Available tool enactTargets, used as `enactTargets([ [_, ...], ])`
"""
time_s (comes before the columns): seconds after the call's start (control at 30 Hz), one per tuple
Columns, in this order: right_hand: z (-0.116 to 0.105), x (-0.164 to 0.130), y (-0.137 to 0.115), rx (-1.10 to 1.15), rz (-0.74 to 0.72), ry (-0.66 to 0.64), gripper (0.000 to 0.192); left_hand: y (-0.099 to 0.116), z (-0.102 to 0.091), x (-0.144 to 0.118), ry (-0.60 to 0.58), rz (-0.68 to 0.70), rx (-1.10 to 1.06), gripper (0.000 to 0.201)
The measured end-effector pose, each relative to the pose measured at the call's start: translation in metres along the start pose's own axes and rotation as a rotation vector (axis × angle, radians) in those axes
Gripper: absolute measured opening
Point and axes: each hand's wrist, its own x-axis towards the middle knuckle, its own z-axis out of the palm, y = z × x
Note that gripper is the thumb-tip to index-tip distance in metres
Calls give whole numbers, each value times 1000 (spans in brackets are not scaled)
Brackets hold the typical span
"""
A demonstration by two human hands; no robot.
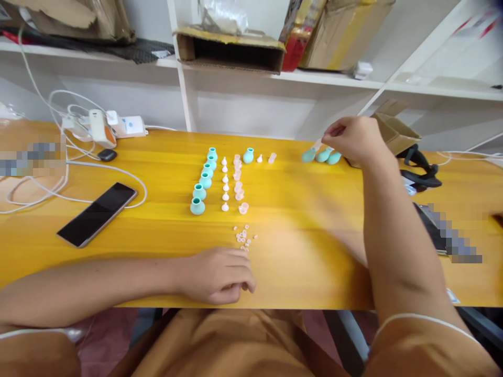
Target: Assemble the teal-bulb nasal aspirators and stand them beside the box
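A: What's on the left?
B: A phone [97, 213]; the left hand [218, 275] rests on the bench [314, 251], fingers curled together, holding nothing, near tiny pink rings [244, 236].
A: And right?
B: The right hand [353, 139] pinches a small pale piece beside three teal bulbs [322, 155], far right. They look light, soft; grip the belly.

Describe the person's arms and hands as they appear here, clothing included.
Both hands, left hand and right hand, are bare: no gloves, rings or watch show. The forearms are uncovered. Short orange-brown sleeves with a thin white edge end near the elbows, matching the garment on the torso.
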Motion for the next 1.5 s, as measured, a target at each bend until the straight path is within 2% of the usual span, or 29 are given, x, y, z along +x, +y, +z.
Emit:
enactTargets([
  [0.1,-26,-31,-23,144,-26,-56,9,1,1,-1,158,-92,-46,28],
  [0.2,-43,-73,-45,350,-95,-170,9,0,0,-3,381,-148,-32,26],
  [0.27,-45,-106,-59,610,-144,-311,6,-1,-2,-5,499,-154,29,25],
  [0.37,-27,-156,-76,1016,-192,-516,12,-4,-7,-6,572,-195,165,31],
  [0.43,-8,-183,-84,1174,-150,-606,13,-6,-10,-7,557,-224,223,40],
  [0.53,21,-206,-89,1350,-59,-597,16,-9,-11,-7,492,-216,104,53],
  [0.63,41,-213,-89,1422,-34,-526,16,-11,-9,-6,425,-251,-44,65],
  [0.7,50,-215,-87,1453,-24,-487,17,-12,-9,-5,381,-303,6,70],
  [0.77,58,-219,-84,1458,-36,-487,19,-14,-9,-5,376,-347,63,65],
  [0.9,76,-228,-75,1454,-187,-510,20,-18,-13,-5,411,-379,118,44],
  [1.0,86,-230,-66,1355,-388,-453,27,-20,-17,-3,388,-415,193,41],
  [1.07,89,-229,-63,1245,-463,-422,33,-21,-18,0,356,-442,228,40],
  [1.23,91,-228,-66,1061,-502,-474,48,-21,-18,3,294,-395,271,41],
  [1.37,96,-230,-71,1053,-561,-504,68,-23,-16,0,201,-336,267,42],
  [1.5,101,-228,-70,1029,-602,-555,63,-25,-14,-3,157,-319,255,42],
])
